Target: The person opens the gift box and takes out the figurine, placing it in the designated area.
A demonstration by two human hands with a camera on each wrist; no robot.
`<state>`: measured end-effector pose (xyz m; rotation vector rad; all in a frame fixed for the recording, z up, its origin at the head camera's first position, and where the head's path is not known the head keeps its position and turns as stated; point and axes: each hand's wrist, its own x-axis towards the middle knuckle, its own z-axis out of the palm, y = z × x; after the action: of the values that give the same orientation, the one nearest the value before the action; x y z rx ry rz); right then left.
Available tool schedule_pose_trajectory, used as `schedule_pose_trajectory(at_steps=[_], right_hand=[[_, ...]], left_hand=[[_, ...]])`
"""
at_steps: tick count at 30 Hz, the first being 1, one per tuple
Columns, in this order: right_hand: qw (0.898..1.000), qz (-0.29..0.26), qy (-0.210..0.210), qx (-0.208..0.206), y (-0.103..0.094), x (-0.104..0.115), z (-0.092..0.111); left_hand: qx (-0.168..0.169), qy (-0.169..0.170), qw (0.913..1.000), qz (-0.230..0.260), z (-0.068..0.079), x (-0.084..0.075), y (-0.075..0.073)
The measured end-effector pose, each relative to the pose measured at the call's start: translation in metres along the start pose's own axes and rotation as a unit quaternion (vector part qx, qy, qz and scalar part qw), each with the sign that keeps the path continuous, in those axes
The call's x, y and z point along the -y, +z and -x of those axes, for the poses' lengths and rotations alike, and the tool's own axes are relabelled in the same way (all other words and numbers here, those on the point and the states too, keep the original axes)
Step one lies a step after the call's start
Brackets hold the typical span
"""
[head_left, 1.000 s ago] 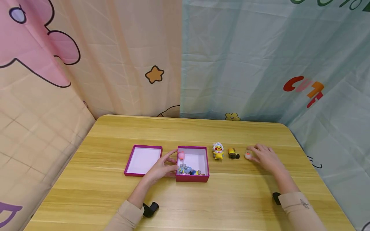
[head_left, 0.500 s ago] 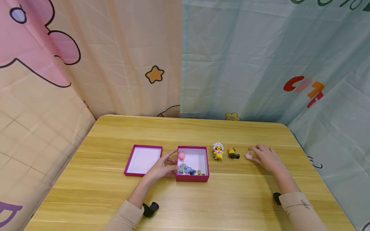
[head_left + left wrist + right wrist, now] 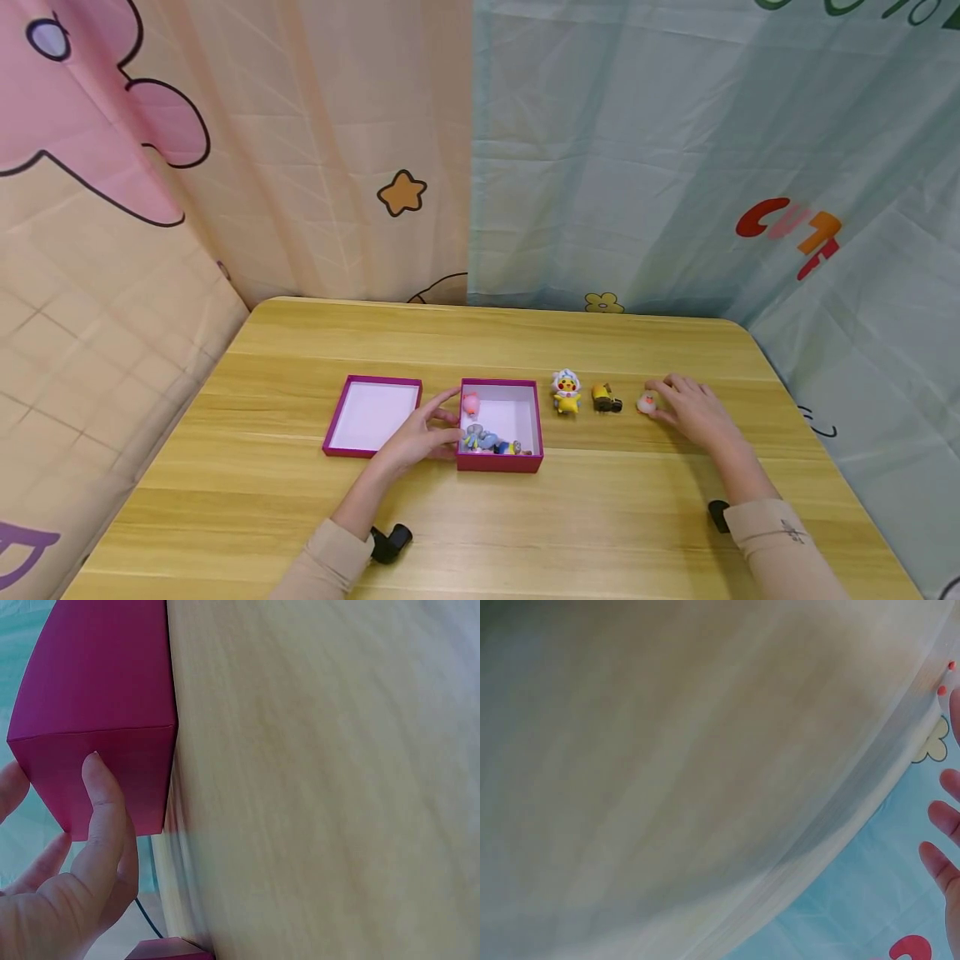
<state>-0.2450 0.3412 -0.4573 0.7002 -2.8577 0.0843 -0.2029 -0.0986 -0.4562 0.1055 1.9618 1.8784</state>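
My left hand rests its fingertips against the left side of an open magenta box with a white inside. In the left wrist view a fingertip lies flat on the box wall. Inside the box are a pink figurine, a grey-blue elephant-like figurine and a small blue-and-yellow one along the front wall. At the right, my right hand pinches a small white toy duck with an orange beak between thumb and forefinger, low at the tabletop. The right wrist view catches only some fingertips at its edge.
The matching box lid lies inside-up left of the box. Between box and right hand stand a yellow figurine with a white hood and a yellow-and-black figurine. Printed curtains hang behind the wooden table.
The toy duck and the right hand's fingertips have shifted very slightly to the right. The left hand and the box have stayed in place.
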Motion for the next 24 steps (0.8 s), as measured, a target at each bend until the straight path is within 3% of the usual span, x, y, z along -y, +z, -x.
schedule_pose_trajectory(at_steps=[15,24], right_hand=[[1.0,-0.001,-0.005,-0.021,-0.008,0.004,-0.004],[1.0,0.004,-0.004,-0.02,-0.029,0.034,-0.028]], left_hand=[[-0.005,-0.004,1.0,-0.007,0.0,0.0,0.0],[-0.004,-0.002,1.0,-0.004,0.0,0.0,0.0]])
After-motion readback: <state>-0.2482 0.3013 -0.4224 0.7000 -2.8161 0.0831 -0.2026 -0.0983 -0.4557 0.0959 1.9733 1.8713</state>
